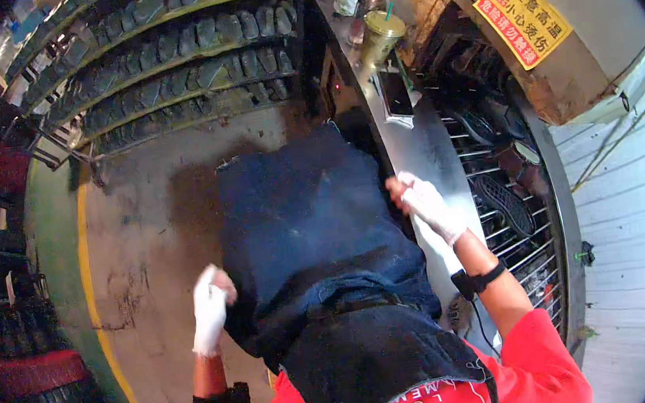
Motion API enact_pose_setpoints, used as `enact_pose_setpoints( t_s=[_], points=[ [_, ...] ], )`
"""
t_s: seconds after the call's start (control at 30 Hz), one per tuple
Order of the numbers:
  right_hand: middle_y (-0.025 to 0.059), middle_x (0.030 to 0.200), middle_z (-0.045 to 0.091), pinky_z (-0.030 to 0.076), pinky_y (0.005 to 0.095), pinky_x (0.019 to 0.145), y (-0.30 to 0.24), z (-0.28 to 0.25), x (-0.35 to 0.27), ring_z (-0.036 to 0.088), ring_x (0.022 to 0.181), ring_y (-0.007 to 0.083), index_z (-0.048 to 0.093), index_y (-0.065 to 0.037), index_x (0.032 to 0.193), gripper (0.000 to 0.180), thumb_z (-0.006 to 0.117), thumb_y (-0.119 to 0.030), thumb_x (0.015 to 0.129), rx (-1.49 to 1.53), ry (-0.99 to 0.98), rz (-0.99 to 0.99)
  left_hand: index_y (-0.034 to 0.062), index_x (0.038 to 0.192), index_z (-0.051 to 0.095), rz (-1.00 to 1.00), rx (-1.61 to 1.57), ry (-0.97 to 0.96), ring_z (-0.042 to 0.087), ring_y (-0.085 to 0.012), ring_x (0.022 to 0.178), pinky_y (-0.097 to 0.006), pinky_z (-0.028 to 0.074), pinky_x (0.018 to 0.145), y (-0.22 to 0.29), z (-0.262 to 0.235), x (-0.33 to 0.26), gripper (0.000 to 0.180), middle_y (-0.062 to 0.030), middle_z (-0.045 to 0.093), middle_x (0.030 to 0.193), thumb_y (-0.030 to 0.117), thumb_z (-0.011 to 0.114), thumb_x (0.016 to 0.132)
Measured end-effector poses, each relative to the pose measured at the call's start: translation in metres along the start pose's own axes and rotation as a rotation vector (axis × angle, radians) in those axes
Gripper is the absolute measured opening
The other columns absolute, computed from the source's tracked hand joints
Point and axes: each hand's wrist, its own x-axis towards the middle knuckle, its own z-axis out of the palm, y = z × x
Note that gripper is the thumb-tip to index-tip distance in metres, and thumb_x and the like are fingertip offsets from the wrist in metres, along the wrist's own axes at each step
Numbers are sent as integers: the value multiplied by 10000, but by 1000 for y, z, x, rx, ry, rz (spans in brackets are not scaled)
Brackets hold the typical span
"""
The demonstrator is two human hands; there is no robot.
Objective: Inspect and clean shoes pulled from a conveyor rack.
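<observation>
Counter (pixel 429 145), centre right: we judge the dangling cable (pixel 481 325) could snag rods (pixel 537 253); left hand (pixel 211 310), right hand (pixel 428 207): fingers curled, pinch unclear.

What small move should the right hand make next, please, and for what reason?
Perhaps the right hand should reach across the metal counter toward the black shoe sole. It seems the better choice: it is the nearer hand and no object shows in it, while the left hand is on the other side of the dark blue apron.
</observation>
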Motion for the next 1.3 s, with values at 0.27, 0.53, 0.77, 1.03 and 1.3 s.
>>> enact_pose_setpoints(
  t_s=[0.27, 0.53, 0.77, 1.03, 1.3],
  points=[
    [64, 1315, 616, 459, 337, 889, 54, 62, 133, 584, 1071, 181, 573, -109, 1329, 561, 555, -559, 995, 165, 56, 302, 67, 1567, 364, -310, -362, 316, 401, -223, 1425, -352, 320, 1177, -39, -4, 56, 595, -111, 417, 1569, 342, 544, 1071],
    [56, 1212, 659, 421, 290, 1034, -17, -16, 90, 588, 1151, 157, 596, -40, 1387, 511, 658, -146, 891, 38, -52, -338, -18, 1488, 445, 20, 137, 122, 490, -176, 1296, -295, 342, 1122, -5, -57, 41, 586, -71, 525, 1422, 61, 665, 950],
    [60, 989, 685, 492, 268, 889, -68, -69, 46, 642, 941, 143, 670, -18, 999, 219, 793, -36, 820, -450, 414, -468, -69, 1148, 660, 168, 295, 544, 623, -76, 942, -212, 487, 839, 44, -91, 95, 189, -29, 681, 1035, -44, 565, 986],
    [69, 925, 624, 457, 312, 849, -93, -119, -39, 591, 915, 190, 545, -72, 769, 341, 849, -224, 748, 96, 109, -362, -13, 1448, 461, 349, -10, 569, 512, -257, 1306, -396, 339, 1167, 63, -112, 76, 475, -122, 567, 1377, 158, 522, 1009],
    [45, 757, 586, 424, 290, 658, -93, -103, -11, 567, 724, 174, 548, -87, 775, 450, 822, -444, 796, 98, 15, -407, 1, 1170, 564, 451, -120, 613, 565, -179, 873, -329, 494, 755, 105, -133, 42, 349, -49, 596, 1007, 252, 657, 946]
  ],
)
